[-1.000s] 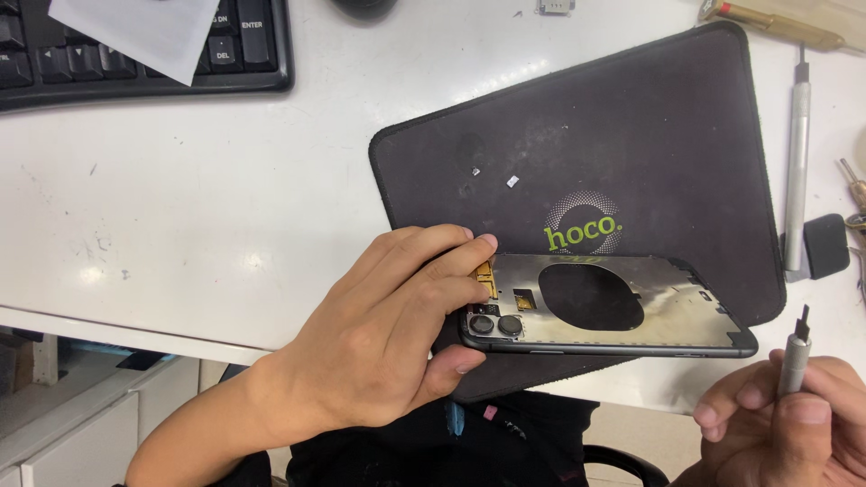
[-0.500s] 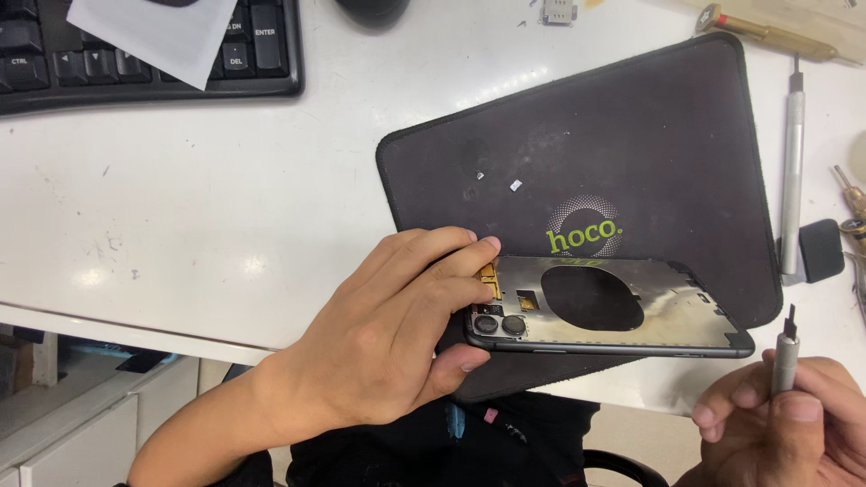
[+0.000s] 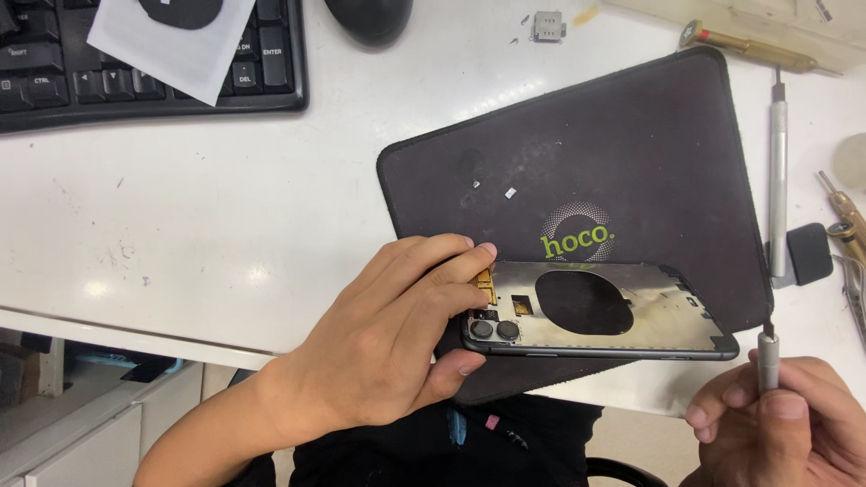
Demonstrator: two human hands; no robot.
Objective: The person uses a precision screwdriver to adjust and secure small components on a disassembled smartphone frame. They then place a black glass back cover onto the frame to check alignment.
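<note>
My left hand [image 3: 388, 338] grips the camera end of an opened phone housing [image 3: 600, 311], thumb under its near edge and fingers over the top corner. The housing lies flat on a dark work mat [image 3: 631, 153], inside facing up, with a round black coil patch in its middle and a small gold connector by my fingertips. My right hand [image 3: 785, 424] is at the bottom right, holding a slim silver screwdriver [image 3: 767, 356] upright, tip up, just right of the housing's far end.
A black keyboard [image 3: 153, 77] with a white paper on it sits at the top left, a black mouse [image 3: 370, 18] beside it. Along the mat's right edge lie a long silver screwdriver [image 3: 778, 171], a wooden-handled tool [image 3: 758, 50] and a black block [image 3: 807, 252]. The white table's front edge runs under my hands.
My right hand with the screwdriver has shifted slightly up and left toward the housing's far end. My left hand keeps its grip on the housing.
</note>
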